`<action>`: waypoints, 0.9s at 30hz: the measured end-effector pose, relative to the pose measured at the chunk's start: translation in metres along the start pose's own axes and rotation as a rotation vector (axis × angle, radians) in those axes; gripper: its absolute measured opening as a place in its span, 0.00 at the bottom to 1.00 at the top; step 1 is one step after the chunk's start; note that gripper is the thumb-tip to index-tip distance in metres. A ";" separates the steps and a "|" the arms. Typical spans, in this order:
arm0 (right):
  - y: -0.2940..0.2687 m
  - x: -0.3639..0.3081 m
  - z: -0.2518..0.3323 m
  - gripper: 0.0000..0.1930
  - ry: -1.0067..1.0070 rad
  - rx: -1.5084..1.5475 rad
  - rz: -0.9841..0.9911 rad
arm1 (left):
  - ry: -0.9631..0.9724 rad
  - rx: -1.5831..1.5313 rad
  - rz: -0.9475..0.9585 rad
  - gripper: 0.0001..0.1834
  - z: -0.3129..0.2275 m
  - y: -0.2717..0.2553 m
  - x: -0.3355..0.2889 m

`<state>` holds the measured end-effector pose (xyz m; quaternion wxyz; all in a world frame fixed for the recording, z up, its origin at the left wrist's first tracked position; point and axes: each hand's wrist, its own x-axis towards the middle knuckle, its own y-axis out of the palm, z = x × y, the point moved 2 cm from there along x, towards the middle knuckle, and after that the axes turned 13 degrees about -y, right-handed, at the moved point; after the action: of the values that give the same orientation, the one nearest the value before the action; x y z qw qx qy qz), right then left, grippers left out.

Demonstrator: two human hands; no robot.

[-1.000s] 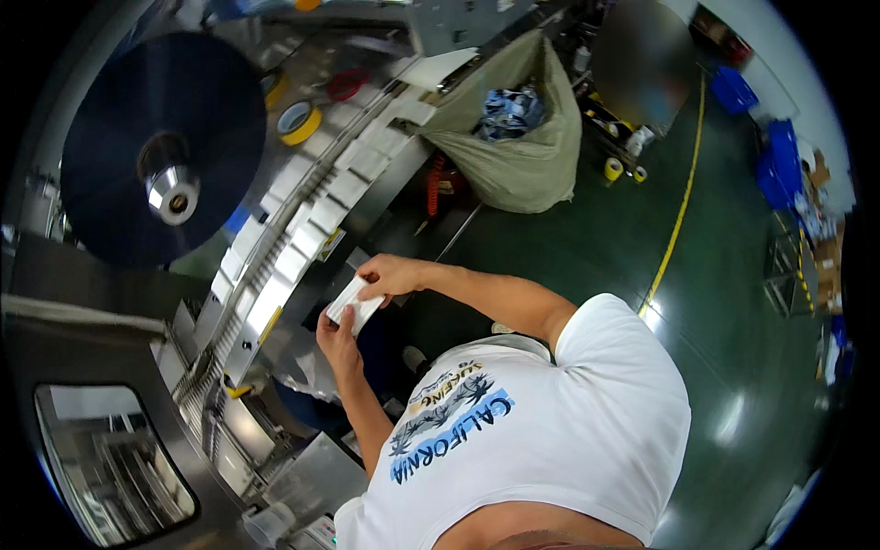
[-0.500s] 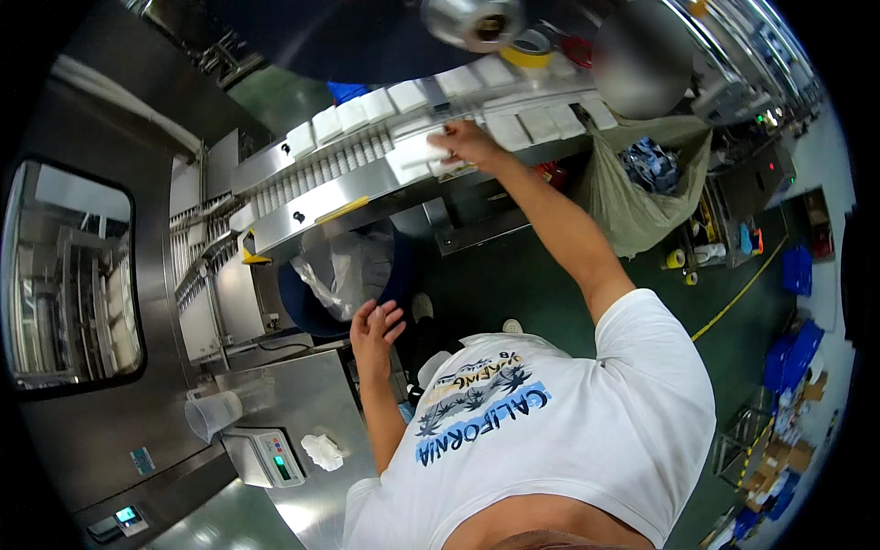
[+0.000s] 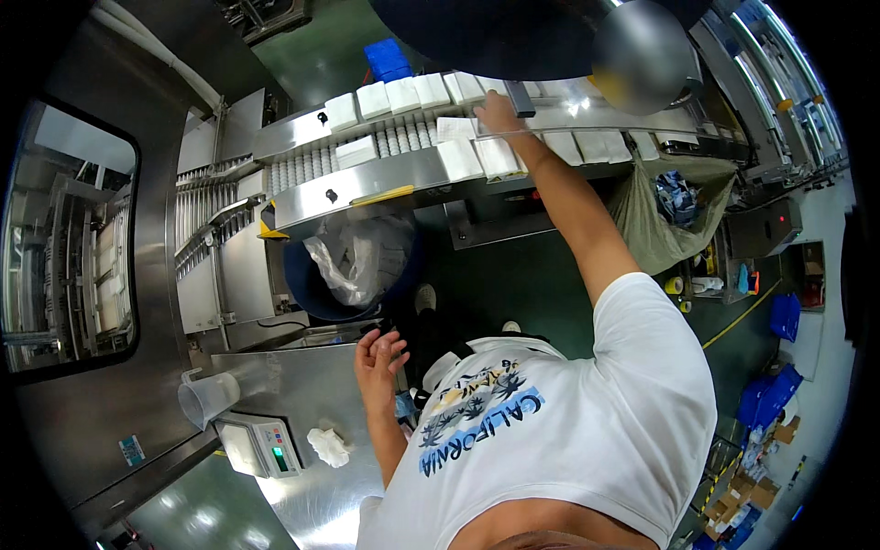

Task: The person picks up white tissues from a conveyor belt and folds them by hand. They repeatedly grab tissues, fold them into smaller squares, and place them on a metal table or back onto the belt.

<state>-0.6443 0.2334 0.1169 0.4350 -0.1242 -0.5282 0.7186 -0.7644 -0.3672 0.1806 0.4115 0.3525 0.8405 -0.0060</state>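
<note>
My right hand [image 3: 498,112] stretches across the roller conveyor [image 3: 302,169] to its far side, next to a row of white flat packets [image 3: 401,94] on the far ledge. Its fingertips are partly hidden, and I cannot tell whether they grip a packet. Below that wrist, more white packets [image 3: 461,160] lie along the near ledge. A single white packet [image 3: 356,152] rests on the rollers further left. Low in front of my body, my left hand [image 3: 376,365] is open with fingers apart, holding nothing, above the edge of the steel table [image 3: 302,385].
A blue bin [image 3: 302,291] with a clear plastic liner stands under the conveyor. On the steel table are a scale [image 3: 258,445], a crumpled white cloth [image 3: 327,447] and a plastic jug [image 3: 209,400]. A green sack [image 3: 632,215] hangs at right. A dark round machine part [image 3: 477,37] overhangs the conveyor.
My right hand has moved from the near ledge to the conveyor's far side. A single packet now shows on the rollers at left. My left hand stays low and open. The view has shifted.
</note>
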 end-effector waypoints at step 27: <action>-0.082 -0.415 0.024 0.15 -0.217 0.515 0.188 | 0.309 0.890 -1.219 0.26 0.084 -0.157 -0.094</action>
<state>-0.3739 -0.0913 0.0812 0.3248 0.0196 -0.3582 0.8751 -0.7616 -0.5661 0.1467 0.0329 -0.0437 0.8525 -0.5198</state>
